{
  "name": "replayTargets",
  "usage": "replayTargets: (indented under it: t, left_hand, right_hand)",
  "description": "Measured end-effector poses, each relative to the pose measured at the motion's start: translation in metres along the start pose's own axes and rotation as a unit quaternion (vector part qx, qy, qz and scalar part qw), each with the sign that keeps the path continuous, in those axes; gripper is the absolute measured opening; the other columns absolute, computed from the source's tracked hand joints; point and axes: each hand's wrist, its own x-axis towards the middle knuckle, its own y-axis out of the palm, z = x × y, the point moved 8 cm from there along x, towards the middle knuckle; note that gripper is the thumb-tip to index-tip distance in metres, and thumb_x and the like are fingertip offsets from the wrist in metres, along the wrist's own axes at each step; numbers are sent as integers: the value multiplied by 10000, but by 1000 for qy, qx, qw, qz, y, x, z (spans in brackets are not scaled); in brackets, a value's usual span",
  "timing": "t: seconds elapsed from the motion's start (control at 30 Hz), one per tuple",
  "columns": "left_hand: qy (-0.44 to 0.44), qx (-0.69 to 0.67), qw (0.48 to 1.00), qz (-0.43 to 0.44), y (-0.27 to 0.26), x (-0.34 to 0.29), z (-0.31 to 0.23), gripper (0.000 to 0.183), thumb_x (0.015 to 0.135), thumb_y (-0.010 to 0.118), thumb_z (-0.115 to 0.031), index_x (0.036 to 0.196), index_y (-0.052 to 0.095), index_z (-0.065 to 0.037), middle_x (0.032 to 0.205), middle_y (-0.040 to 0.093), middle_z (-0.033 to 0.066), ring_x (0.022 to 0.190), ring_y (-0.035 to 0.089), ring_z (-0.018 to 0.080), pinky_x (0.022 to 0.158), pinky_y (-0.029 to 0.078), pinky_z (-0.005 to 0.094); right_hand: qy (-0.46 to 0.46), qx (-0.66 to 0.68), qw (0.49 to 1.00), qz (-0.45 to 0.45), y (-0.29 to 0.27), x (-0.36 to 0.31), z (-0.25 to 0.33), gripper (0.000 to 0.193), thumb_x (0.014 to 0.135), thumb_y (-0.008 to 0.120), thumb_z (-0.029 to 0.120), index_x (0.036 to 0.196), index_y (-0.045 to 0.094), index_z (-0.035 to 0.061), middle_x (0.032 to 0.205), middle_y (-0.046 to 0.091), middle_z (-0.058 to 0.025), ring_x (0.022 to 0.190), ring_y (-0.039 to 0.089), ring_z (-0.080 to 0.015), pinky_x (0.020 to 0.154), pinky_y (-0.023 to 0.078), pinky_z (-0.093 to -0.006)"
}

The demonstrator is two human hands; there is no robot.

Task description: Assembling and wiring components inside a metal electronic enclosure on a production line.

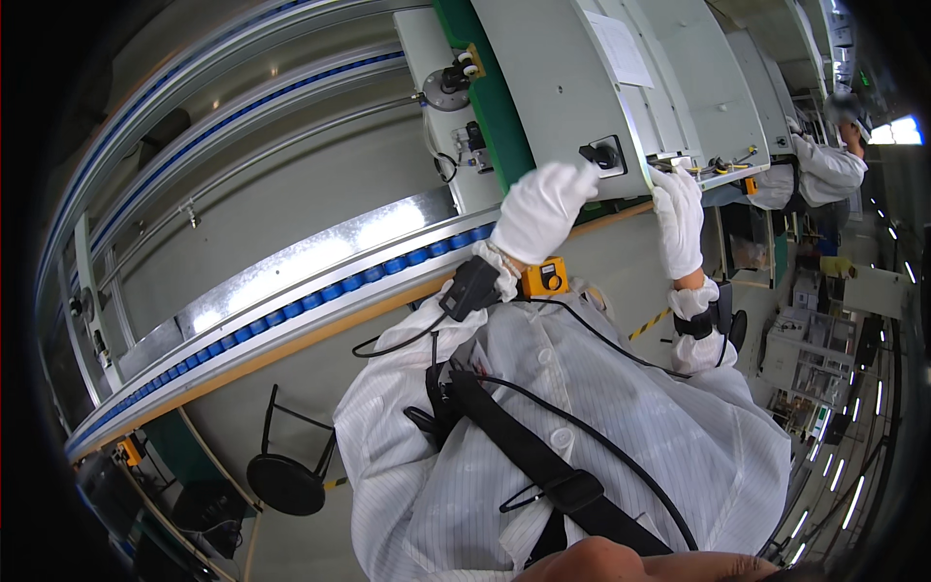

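Observation:
My left hand (546, 209), in a white glove, has its fingers curled together just below a black rotary switch (603, 155) on a grey cabinet (543, 68). Whether anything sits between those fingertips is hidden. Farther right, my right hand (677, 221), also gloved in white, reaches up with its fingers stretched out. Its fingertips are at the lower edge of the cabinet's opening, beside a small metallic part (669, 160). Black devices with cables are strapped to both wrists. Close below my left wrist is a yellow box with a black button (546, 277).
A conveyor with blue rollers (335, 294) runs along the left, edged with wood. Behind my left hand stands a green panel (495, 116). A black stool (286, 483) is at the lower left. A co-worker in white (824, 170) is at the far right.

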Motion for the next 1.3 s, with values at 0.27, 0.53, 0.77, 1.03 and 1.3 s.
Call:
replayTargets:
  t: [0.27,0.53,0.77,1.03,1.3]
  left_hand:
    - [29,38,996,74,24,33,20,209,824,623,-257,872,554,-66,822,578,87,820,595,263,685,509,353]
    - [-81,-45,987,134,31,30,29,147,840,598,-222,845,562,-79,787,574,85,782,603,252,655,518,377]
    - [110,210,971,-3,14,38,2,136,715,600,-139,834,555,-93,752,521,16,733,551,167,591,490,276]
    - [78,84,993,23,9,36,12,217,772,616,-205,918,573,-50,769,548,49,760,581,206,610,502,321]
    - [-149,-115,976,107,27,29,34,261,864,600,-298,871,550,-42,805,605,173,766,605,380,669,492,464]
  right_hand:
    - [4,-94,995,18,7,7,7,406,812,664,279,1143,606,52,997,616,-102,1014,529,-321,946,352,-411]
    - [45,-120,991,34,12,5,2,590,702,747,270,1228,570,72,1116,598,-102,1122,496,-294,1008,329,-419]
    - [33,-118,988,90,11,18,13,674,673,762,282,1266,543,47,1072,626,-127,1045,544,-305,958,383,-413]
    - [61,-100,984,131,12,22,10,664,692,700,236,1300,517,42,1007,642,-157,991,567,-320,931,401,-412]
    - [68,-102,985,124,14,25,9,672,693,678,229,1316,504,48,1003,646,-148,956,569,-315,928,396,-414]
